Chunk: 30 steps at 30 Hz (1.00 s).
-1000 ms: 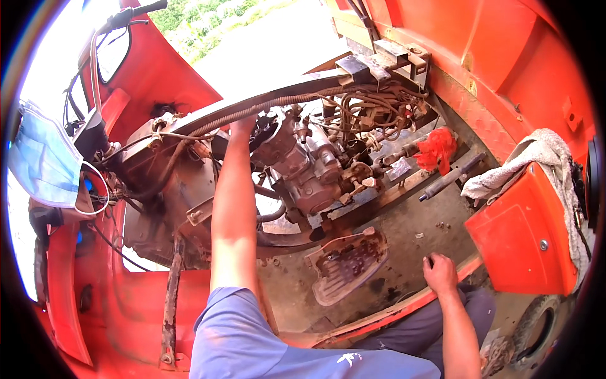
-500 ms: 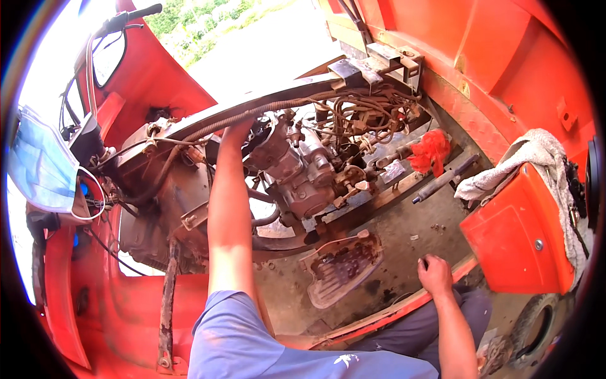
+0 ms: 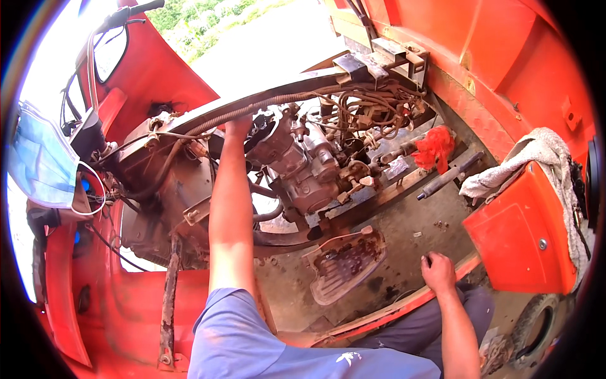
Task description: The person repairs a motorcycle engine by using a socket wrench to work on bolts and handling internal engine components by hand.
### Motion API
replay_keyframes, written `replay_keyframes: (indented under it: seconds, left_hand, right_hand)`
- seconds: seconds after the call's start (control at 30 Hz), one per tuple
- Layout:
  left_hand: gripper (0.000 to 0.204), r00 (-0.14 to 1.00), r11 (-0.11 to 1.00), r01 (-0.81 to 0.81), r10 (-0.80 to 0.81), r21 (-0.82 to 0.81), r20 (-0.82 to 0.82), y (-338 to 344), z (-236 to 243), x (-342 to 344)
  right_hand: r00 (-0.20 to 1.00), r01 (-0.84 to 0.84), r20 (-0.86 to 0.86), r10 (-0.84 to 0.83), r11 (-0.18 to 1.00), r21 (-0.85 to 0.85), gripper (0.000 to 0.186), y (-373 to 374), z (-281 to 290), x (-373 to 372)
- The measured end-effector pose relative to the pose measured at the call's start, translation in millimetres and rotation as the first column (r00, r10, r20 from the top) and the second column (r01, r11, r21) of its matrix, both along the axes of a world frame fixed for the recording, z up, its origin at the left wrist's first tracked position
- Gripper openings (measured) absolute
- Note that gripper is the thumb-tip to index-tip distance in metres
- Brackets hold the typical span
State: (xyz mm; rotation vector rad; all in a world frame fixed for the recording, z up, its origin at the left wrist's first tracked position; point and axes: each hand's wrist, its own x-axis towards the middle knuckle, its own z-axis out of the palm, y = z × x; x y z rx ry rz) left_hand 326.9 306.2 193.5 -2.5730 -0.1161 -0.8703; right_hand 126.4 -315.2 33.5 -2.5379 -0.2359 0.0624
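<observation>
Engine (image 3: pixel 309 180) of dirty grey metal sits inside a red vehicle (image 3: pixel 167 72), in the middle of the view, and its upper part shows a dark opening (image 3: pixel 261 131). The left hand (image 3: pixel 238 126) is stretched far under the frame beam (image 3: pixel 315 82), close beside this opening; its fingers are hidden, so one cannot tell whether they grip something. The right hand (image 3: pixel 439 271) is well apart from the left, loosely curled near the red floor edge (image 3: pixel 394 308), probably resting there for balance; whether it holds any small thing cannot be told. Red plastic wrap (image 3: pixel 434 149) covers part of a shaft (image 3: pixel 398 155) beside the engine, perhaps to keep dirt away. A towel (image 3: pixel 533 155) is draped over the red box (image 3: pixel 514 230), which serves as its hanger, and a blue face mask (image 3: pixel 44 158) hangs near the handlebar (image 3: pixel 120 18), off the ground. The floor (image 3: pixel 404 224) is grey, worn and stained; on it lies a ridged tray (image 3: pixel 344 284), dark and wet-looking inside. Green plants (image 3: pixel 196 28) are visible outside, and a tyre (image 3: pixel 525 323) is at lower right.
</observation>
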Motion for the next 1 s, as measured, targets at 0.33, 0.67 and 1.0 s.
replay_keyframes:
  seconds: [0.33,0.67,1.0]
  left_hand:
    - [0.015,1.0,0.966,0.003,-0.003,-0.26,-0.001,2.9,-25.1,32.7]
    - [0.024,0.998,0.946,-0.005,0.025,-0.324,0.059,26.0,-9.3,18.1]
    - [0.019,0.983,0.974,0.112,-0.079,-0.198,0.168,23.6,-23.0,19.6]
  right_hand:
    - [0.999,0.033,-0.006,-0.033,0.999,-0.012,0.02,-5.7,-2.8,-4.3]
    - [1.0,-0.016,0.006,0.016,1.0,-0.008,0.021,2.6,1.6,-0.1]
    - [1.0,-0.007,0.01,0.007,1.0,0.01,0.02,-2.4,-5.5,0.6]
